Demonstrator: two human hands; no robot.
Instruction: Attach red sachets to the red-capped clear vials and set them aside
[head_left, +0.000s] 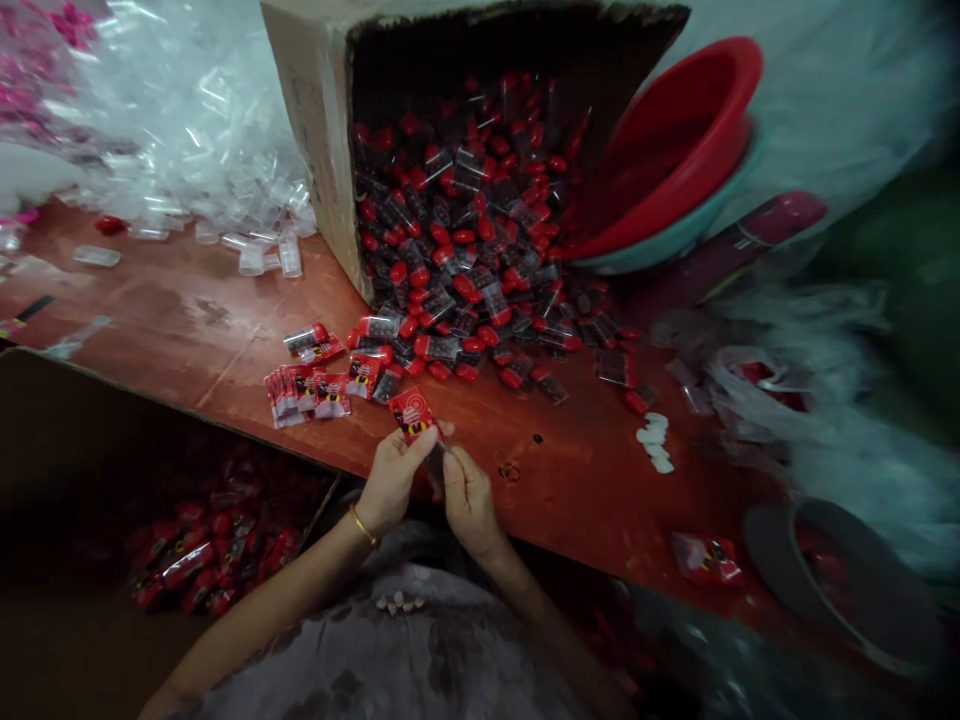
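Close together at the table's front edge, both hands are at a small red printed packet (414,412). My left hand (396,478), with a gold bracelet at the wrist, pinches the packet from the left, thumb on top. My right hand (466,492) has its fingers closed just below the packet, around something dark that is mostly hidden. Left of the hands lie several similar red packets (331,394). Behind them, small clear containers with red caps (465,290) spill out of a tipped cardboard box (319,140).
Clear plastic pieces (217,150) are heaped at the back left. A red basin (675,150) leans at the box's right side. White pieces (655,443) and a grey cap (847,580) lie to the right. Below left, an open box holds filled packets (214,550).
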